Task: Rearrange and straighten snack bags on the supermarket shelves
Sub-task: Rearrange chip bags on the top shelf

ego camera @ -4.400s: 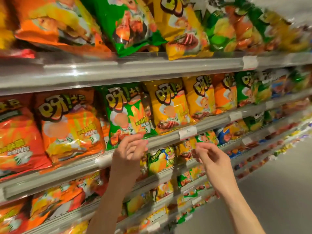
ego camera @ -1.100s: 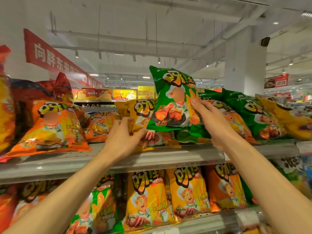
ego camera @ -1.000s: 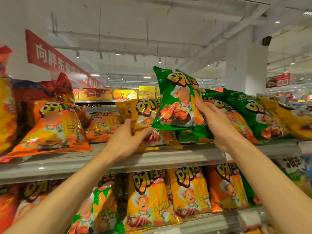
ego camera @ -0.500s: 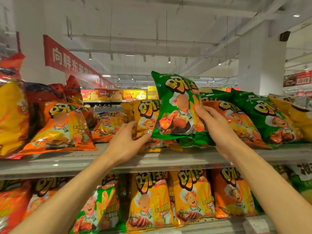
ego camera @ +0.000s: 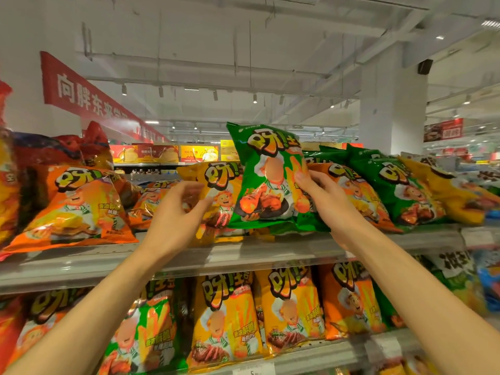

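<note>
Shelves [ego camera: 243, 255] full of snack bags filled the store. Up top, the right hand [ego camera: 322, 201] still pinched the green bag [ego camera: 267, 180], standing straighter now. The left hand [ego camera: 176, 215] had let go, fingers spread near the yellow bag [ego camera: 219, 182].

Above the top shelf [ego camera: 243, 257] the air stood open up to the ceiling. A bare strip of shelf lay behind the orange bag [ego camera: 78, 209] on the left. To the right, leaning green bags [ego camera: 400, 185] and a yellow bag [ego camera: 454, 193] crowded the shelf, overlapping one another.
</note>
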`<state>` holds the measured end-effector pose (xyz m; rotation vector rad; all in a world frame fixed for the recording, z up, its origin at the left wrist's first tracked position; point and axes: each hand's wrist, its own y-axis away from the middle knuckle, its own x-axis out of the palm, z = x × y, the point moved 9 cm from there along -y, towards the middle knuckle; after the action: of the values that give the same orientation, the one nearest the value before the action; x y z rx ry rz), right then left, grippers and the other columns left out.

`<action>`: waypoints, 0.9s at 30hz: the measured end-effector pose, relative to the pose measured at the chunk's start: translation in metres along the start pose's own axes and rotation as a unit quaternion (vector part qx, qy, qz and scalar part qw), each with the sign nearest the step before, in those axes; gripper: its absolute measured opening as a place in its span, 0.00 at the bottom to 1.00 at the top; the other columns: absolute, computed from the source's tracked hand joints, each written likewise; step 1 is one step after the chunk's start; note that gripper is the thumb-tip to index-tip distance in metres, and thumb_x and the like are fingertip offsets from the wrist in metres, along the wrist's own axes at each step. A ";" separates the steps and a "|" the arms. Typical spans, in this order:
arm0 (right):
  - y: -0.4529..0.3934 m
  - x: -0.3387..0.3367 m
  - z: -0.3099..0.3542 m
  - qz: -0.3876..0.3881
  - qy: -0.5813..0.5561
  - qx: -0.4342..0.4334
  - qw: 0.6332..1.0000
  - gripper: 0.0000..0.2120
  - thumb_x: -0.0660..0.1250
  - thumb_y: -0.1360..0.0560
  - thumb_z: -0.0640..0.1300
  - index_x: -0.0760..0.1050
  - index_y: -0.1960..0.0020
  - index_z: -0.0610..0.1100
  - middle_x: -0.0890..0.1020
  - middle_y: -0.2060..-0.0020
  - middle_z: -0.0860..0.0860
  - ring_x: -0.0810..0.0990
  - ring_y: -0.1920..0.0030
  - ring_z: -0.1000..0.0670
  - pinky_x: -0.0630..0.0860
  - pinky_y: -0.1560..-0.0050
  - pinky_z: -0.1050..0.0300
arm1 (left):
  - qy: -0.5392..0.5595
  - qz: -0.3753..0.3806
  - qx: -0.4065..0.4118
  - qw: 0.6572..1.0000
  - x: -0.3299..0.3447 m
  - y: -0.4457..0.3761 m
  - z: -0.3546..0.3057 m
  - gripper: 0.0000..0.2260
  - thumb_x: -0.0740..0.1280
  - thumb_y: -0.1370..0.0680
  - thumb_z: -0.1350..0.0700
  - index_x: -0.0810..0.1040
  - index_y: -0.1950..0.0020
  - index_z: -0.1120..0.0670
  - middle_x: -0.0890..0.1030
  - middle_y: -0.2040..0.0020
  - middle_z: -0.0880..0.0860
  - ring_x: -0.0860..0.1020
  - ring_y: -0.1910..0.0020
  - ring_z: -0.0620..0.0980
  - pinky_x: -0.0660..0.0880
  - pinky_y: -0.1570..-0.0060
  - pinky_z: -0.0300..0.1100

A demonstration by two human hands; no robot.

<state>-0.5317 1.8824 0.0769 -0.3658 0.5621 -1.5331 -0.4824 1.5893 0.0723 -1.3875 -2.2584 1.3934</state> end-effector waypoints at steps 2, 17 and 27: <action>0.003 -0.003 0.003 -0.012 0.013 -0.004 1.000 0.34 0.69 0.27 0.68 0.71 0.27 0.52 0.83 0.42 0.59 0.84 0.44 0.57 0.78 0.35 0.48 | 0.027 0.001 0.019 0.999 0.002 0.000 -0.014 0.15 0.68 0.20 0.44 0.77 0.35 0.46 0.81 0.44 0.40 0.79 0.47 0.34 0.75 0.52 0.35; -0.010 -0.067 0.020 0.003 0.023 -0.048 0.999 0.29 0.70 0.25 0.64 0.69 0.29 0.54 0.82 0.45 0.60 0.84 0.53 0.65 0.78 0.60 0.71 | 0.110 0.104 -0.032 0.988 0.101 -0.012 -0.112 0.33 0.60 0.32 0.25 0.72 0.34 0.43 0.80 0.52 0.43 0.81 0.57 0.38 0.73 0.60 0.35; -0.043 -0.139 -0.001 0.067 0.094 -0.069 0.991 0.23 0.63 0.22 0.66 0.70 0.29 0.60 0.79 0.43 0.68 0.78 0.47 0.68 0.75 0.43 0.64 | 0.131 0.012 -0.077 0.988 0.160 -0.025 -0.117 0.37 0.67 0.31 0.25 0.72 0.30 0.46 0.81 0.46 0.43 0.84 0.56 0.37 0.75 0.57 0.35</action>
<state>-0.5611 2.0199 0.1158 -0.2844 0.8273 -1.4116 -0.5254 1.7816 0.1061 -1.5457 -2.2192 0.9906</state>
